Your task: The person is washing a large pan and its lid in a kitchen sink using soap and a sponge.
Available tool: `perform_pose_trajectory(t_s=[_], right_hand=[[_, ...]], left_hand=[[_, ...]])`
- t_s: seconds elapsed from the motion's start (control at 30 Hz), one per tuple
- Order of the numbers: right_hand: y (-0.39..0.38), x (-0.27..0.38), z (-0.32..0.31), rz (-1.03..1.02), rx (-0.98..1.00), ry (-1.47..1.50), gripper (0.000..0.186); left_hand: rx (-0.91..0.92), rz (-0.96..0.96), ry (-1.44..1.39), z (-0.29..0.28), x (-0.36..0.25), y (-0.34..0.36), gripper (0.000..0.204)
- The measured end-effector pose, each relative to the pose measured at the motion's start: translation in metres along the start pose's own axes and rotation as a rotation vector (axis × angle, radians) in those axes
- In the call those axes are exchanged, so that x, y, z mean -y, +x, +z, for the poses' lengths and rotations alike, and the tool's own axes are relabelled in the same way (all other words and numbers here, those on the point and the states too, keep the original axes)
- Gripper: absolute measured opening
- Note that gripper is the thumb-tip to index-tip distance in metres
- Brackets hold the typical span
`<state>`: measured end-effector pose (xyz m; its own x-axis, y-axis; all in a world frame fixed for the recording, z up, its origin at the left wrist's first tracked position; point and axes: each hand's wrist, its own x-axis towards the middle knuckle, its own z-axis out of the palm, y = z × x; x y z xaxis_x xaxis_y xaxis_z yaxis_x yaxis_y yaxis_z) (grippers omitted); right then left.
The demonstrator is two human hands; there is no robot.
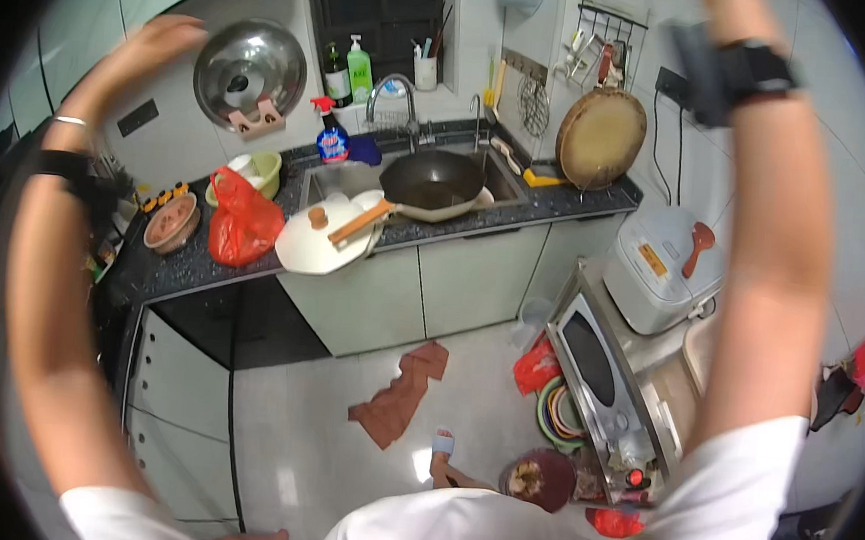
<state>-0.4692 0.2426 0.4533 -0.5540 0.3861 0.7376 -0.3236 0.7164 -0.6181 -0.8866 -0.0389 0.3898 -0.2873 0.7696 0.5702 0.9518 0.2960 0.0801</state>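
My left hand (166,33) is raised at the upper left, fingers loosely bent and apart with nothing visible in them, near a steel lid (249,57) on the wall. My right arm reaches past the top edge; its hand (713,11) is mostly out of frame, above a blurred black band at the wrist. Below, a dark pan (431,178) with a wooden handle rests over the sink (508,190), beside a white lid (309,249). A red plastic bag (240,231) and a spray bottle (332,141) are on the counter.
On the right are a rice cooker (651,270) and a steel rack (663,422). A round griddle (600,139) hangs above the counter. On the floor lie a brown cloth (393,398) and a purple bucket (552,499); my feet show at the bottom.
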Motion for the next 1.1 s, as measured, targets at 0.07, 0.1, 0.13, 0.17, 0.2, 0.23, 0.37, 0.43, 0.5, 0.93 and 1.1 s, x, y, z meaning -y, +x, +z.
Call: perform_pose_trajectory(t_s=[0.07, 0.1, 0.13, 0.17, 0.2, 0.23, 0.37, 0.43, 0.5, 0.93, 1.1], right_hand=[[0.000, -0.080, 0.053, 0.177, 0.048, 0.343, 0.027], [0.016, -0.158, 0.076, 0.205, 0.209, 0.429, 0.042], [-0.006, -0.172, 0.130, 0.129, 0.243, 0.634, 0.038], [-0.028, -0.188, 0.162, 0.159, 0.200, 0.745, 0.037], [-0.040, -0.219, 0.181, 0.269, 0.346, 0.839, 0.036], [-0.061, -0.250, 0.210, 0.346, 0.366, 1.025, 0.035], [-0.108, -0.345, 0.235, 0.654, 0.324, 0.878, 0.048], [-0.105, -0.381, 0.240, 0.660, 0.290, 0.650, 0.054], [-0.080, -0.407, 0.227, 0.600, 0.280, 0.339, 0.063], [-0.079, -0.433, 0.213, 0.657, -0.212, 0.402, 0.079], [-0.089, -0.433, 0.259, 0.598, -0.401, 0.377, 0.075]], left_hand=[[0.206, -0.096, -0.342, 0.105, -0.067, 0.016, 0.047], [0.242, 0.009, -0.437, 0.145, -0.073, 0.014, 0.052], [0.153, -0.014, -0.677, 0.190, -0.066, 0.008, 0.054], [0.137, 0.009, -0.868, 0.222, -0.068, 0.005, 0.057], [0.175, -0.112, -1.034, 0.241, -0.071, 0.004, 0.060], [0.118, -0.209, -1.117, 0.263, -0.057, 0.001, 0.061], [0.033, -0.477, -1.296, 0.343, -0.033, 0.030, 0.063], [0.007, -0.455, -1.262, 0.361, -0.008, 0.033, 0.061], [-0.021, -0.493, -1.188, 0.376, 0.021, 0.036, 0.058], [0.130, -0.375, -1.556, 0.450, -0.007, 0.074, 0.079], [0.098, -0.333, -1.635, 0.447, -0.028, 0.066, 0.078]])
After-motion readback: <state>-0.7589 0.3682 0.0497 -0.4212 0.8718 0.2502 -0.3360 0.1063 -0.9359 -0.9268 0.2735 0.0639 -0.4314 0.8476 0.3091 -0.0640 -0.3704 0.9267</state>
